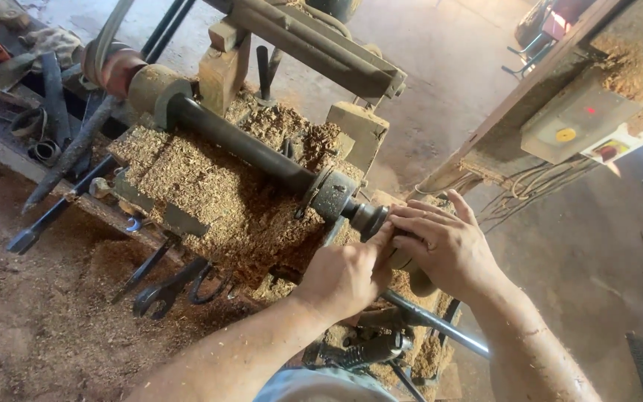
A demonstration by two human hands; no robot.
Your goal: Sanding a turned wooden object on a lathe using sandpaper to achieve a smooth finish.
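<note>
the left hand (344, 275) and right hand (448, 249) are both closed around the metal end piece (366, 218) of the lathe, probably gripping it. it looks heavy, stiff, maybe oily. beyond, the dark bar (240, 141) runs over a sawdust pile (210, 193).

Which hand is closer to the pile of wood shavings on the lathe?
Left. The left hand sits right at the edge of the wood shavings; the right hand is farther out, past the lathe's end.

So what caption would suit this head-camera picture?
Both hands, left hand and right hand, grip the lathe's tailstock end above the sawdust-covered bed.
</note>
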